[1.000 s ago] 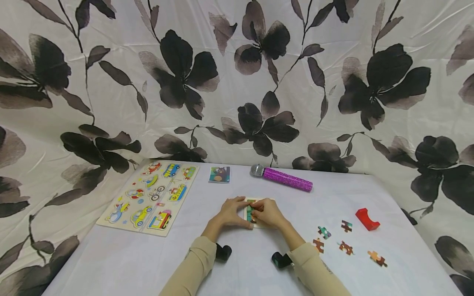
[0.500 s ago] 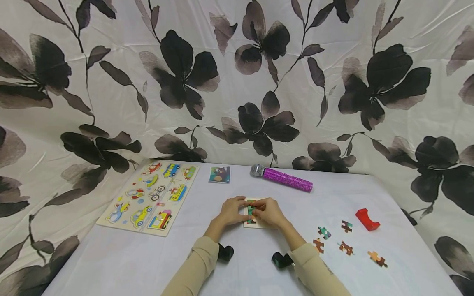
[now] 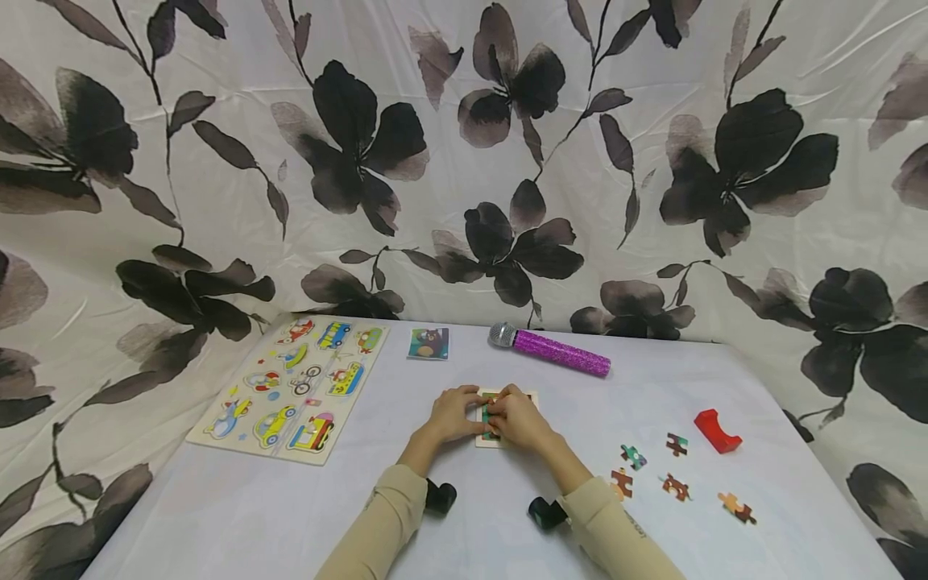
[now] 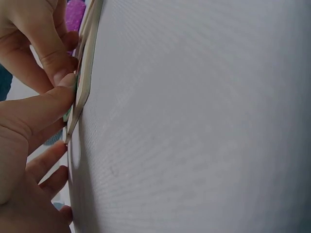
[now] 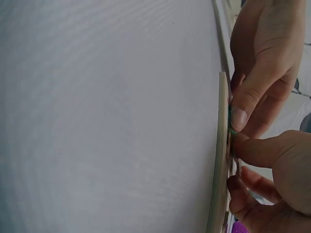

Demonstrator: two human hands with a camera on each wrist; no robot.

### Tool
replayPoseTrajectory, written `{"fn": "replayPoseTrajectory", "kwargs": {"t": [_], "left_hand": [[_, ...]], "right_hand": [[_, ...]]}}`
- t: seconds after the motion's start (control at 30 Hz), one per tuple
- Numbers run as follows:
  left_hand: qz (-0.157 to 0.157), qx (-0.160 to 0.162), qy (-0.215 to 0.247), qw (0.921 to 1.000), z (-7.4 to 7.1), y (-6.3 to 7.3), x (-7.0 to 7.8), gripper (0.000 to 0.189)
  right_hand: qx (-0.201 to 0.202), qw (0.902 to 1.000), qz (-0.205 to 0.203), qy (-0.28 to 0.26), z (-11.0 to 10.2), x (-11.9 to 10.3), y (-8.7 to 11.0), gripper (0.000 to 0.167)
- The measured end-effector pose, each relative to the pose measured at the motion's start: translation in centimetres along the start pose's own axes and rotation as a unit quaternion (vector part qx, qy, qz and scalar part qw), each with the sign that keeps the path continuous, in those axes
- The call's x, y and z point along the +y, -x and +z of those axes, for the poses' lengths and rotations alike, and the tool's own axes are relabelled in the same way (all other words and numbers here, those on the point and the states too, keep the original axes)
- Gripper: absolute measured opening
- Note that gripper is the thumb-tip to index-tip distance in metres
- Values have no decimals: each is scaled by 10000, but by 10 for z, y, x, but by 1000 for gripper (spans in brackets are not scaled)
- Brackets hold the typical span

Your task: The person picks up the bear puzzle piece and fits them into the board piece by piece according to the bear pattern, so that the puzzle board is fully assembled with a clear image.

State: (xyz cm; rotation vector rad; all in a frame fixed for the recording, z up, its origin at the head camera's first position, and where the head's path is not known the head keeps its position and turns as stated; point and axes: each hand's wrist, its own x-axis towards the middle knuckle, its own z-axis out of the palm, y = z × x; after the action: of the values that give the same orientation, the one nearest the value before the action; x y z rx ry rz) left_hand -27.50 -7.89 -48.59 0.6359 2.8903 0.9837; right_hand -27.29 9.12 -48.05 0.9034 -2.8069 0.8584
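A small jigsaw board with a pale rim lies mid-table, partly filled with green and brown pieces; the hands hide much of it. My left hand spans its left side, the thumb straight and pressing on the surface near the rim, the other fingers loosely spread. My right hand is over the board's middle, thumb and fingertips pinching a thin puzzle piece that is mostly covered. Fingertips of both hands nearly meet. To the right lie several loose puzzle pieces.
A wooden vehicle puzzle lies at the left. A small bear picture card and a glittery purple microphone lie at the back. A red curved block sits at the right. Behind the table hangs a flowered cloth.
My right hand has shifted slightly over the board, its fingers now covering more of the pieces. My left thumb has moved a little up the board's side. The loose pieces stay put.
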Motion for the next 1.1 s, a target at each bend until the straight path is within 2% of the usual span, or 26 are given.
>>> {"fn": "replayPoseTrajectory", "kwargs": {"t": [0.33,0.5,0.83,1.1], "left_hand": [[-165,-131,155,9997,0,0,1,52],[-157,-145,-44,9998,1,-2,0,55],[-232,-220,-226,9992,0,-2,1,55],[-178,-208,-198,9994,1,-3,-1,54]], "right_hand": [[-138,9986,-281,415,-2,-4,2,15],[-177,9979,-366,499,-1,-4,3,12],[-151,9994,-305,31,-1,0,1,14],[-250,9989,-377,103,-3,1,0,9]]}}
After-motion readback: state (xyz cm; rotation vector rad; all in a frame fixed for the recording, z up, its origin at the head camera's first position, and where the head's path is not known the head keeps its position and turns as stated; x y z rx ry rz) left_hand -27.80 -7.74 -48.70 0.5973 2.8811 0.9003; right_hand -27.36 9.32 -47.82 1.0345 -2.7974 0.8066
